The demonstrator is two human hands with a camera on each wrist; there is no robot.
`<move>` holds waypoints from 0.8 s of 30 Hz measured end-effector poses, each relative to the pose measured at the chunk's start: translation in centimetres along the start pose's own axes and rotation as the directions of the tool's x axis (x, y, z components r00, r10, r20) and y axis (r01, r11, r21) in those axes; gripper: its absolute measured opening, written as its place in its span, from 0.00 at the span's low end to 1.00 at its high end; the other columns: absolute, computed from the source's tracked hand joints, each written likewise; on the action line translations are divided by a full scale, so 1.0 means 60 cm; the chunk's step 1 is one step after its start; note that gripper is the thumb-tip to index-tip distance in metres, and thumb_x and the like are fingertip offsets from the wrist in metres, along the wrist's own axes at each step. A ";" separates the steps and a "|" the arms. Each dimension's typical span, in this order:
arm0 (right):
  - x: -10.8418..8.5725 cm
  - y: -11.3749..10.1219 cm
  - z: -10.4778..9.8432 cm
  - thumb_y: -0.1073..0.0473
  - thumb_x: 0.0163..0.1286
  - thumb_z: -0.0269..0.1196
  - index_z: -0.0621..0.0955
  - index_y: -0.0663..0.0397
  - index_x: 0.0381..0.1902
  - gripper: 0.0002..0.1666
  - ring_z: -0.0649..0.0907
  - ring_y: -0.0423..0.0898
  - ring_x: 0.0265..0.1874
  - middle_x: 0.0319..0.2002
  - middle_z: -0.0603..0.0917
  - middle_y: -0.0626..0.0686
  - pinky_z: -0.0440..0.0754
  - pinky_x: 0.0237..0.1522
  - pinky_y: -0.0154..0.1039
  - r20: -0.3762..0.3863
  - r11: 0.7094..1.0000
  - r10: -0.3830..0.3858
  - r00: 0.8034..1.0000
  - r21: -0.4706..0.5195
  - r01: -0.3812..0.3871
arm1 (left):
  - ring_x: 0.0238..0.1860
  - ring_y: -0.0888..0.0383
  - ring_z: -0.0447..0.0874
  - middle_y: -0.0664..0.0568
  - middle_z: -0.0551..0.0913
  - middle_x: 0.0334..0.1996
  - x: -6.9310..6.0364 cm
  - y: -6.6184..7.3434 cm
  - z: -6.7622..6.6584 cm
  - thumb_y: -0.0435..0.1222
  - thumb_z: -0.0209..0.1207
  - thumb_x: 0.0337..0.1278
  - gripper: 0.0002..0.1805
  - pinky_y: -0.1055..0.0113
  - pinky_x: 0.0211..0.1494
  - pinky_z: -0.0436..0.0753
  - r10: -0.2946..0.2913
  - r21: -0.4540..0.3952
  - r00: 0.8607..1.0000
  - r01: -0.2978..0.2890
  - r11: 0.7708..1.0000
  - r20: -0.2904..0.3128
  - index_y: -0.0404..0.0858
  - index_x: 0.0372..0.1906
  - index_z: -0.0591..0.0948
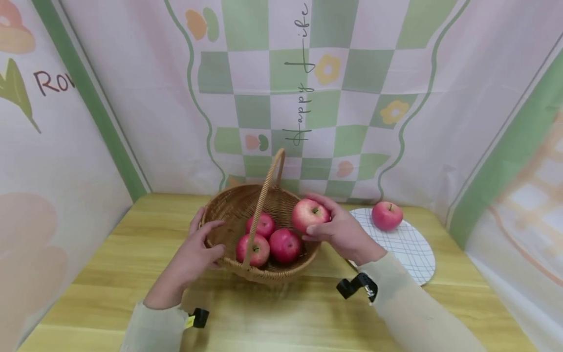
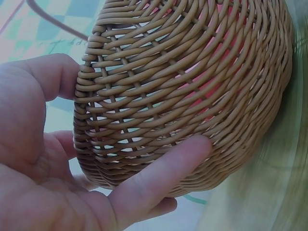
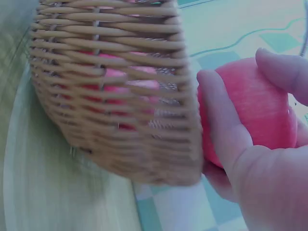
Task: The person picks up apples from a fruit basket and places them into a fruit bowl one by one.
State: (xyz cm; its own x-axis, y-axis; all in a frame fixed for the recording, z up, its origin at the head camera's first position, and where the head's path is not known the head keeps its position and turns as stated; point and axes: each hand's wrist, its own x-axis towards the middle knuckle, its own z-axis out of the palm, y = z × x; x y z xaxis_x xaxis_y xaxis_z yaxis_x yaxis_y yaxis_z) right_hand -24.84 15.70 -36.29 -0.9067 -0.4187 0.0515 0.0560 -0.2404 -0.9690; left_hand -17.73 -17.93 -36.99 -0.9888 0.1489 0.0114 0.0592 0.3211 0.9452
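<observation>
At the right side of the basket [image 1: 273, 277], an apple [image 1: 309, 216] is grasped by the right hand [image 1: 345, 233]; its left side is gripped by the left hand [image 1: 195, 252]. Loading seems in hand; lowering, then release, is likely needed.

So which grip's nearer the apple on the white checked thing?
Right: the right grip holds another apple, left of that apple; the left grip, farther left, holds the basket.

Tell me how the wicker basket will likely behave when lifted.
The basket should stay fairly stiff, given its close weave. It may tilt, since three apples inside sit off-centre, toward the near side. Being round, they could roll.
</observation>
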 end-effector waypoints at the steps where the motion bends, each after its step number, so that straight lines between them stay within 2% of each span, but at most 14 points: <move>1: -0.007 -0.003 -0.005 0.85 0.57 0.61 0.64 0.51 0.74 0.50 0.76 0.62 0.55 0.70 0.59 0.63 0.79 0.51 0.60 0.001 1.000 0.004 1.000 0.003 -0.004 | 0.30 0.49 0.81 0.59 0.23 0.77 0.000 -0.001 -0.001 0.28 0.56 0.59 0.33 0.57 0.35 0.86 -0.006 -0.011 1.000 0.006 1.000 -0.001 0.37 0.72 0.67; 6: -0.043 -0.019 -0.041 0.83 0.59 0.60 0.62 0.52 0.75 0.49 0.75 0.59 0.57 0.70 0.57 0.64 0.79 0.51 0.60 -0.002 1.000 0.020 1.000 -0.017 -0.020 | 0.29 0.47 0.80 0.58 0.23 0.77 0.000 -0.002 -0.002 0.28 0.56 0.61 0.32 0.56 0.36 0.86 -0.023 -0.031 1.000 0.023 0.999 0.002 0.37 0.72 0.67; 13: -0.098 -0.029 -0.110 0.82 0.59 0.61 0.61 0.51 0.75 0.49 0.73 0.58 0.58 0.70 0.51 0.64 0.77 0.53 0.62 -0.092 0.995 0.035 0.995 -0.093 -0.043 | 0.27 0.46 0.79 0.57 0.22 0.77 0.001 -0.002 -0.003 0.27 0.56 0.60 0.32 0.53 0.36 0.86 -0.016 -0.043 1.000 0.016 0.999 0.004 0.35 0.72 0.67; 19: -0.137 -0.025 -0.171 0.81 0.60 0.61 0.60 0.49 0.76 0.50 0.74 0.56 0.54 0.70 0.48 0.61 0.80 0.50 0.58 -0.194 0.984 0.077 0.978 -0.142 -0.106 | 0.28 0.46 0.79 0.57 0.22 0.77 0.003 -0.004 -0.003 0.26 0.56 0.60 0.32 0.52 0.37 0.86 -0.019 -0.046 1.000 0.019 0.999 0.004 0.35 0.71 0.67; 24: -0.165 -0.012 -0.221 0.79 0.60 0.63 0.65 0.41 0.75 0.50 0.76 0.52 0.51 0.68 0.48 0.64 0.81 0.50 0.56 -0.260 0.972 0.122 0.958 -0.163 -0.168 | 0.27 0.46 0.77 0.55 0.22 0.77 0.002 -0.007 -0.004 0.26 0.56 0.60 0.33 0.51 0.36 0.86 -0.016 -0.047 1.000 0.016 0.999 0.002 0.34 0.72 0.67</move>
State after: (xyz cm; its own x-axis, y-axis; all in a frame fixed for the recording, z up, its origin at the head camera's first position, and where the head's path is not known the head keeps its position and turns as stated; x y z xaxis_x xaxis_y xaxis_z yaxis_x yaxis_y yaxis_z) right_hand -21.47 31.65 -39.31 -0.9703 -0.2030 -0.1317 0.1388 -0.0207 -0.9901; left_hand -17.91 -18.29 -37.28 -0.9893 0.1460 -0.0043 0.0370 0.2788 0.9596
